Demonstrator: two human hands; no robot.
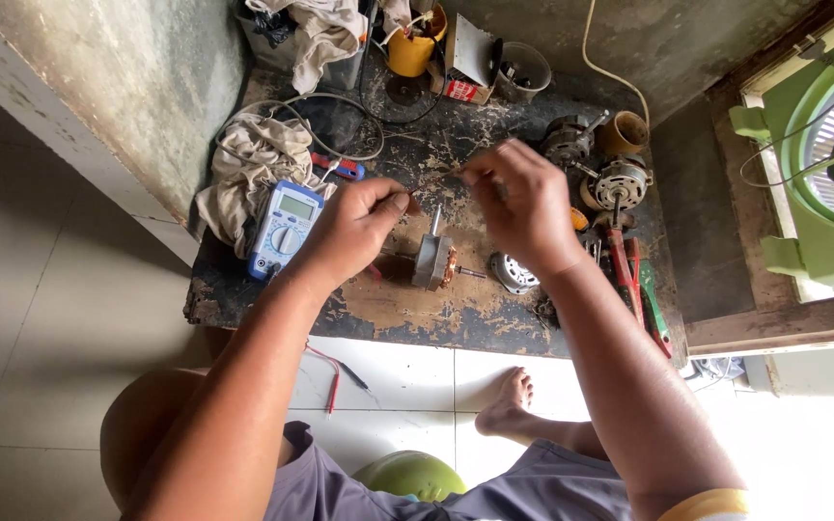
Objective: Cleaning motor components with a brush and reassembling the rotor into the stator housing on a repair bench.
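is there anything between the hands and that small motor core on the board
Nothing visible. The left hand and right hand are raised above the motor core, pinching something thin between them, with only open space below down to the worn board.

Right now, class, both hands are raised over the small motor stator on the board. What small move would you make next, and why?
Probably bring the two hands together a little. The left hand and right hand each pinch something thin, likely wire ends, apart above the stator. The multimeter lies untouched beside them.
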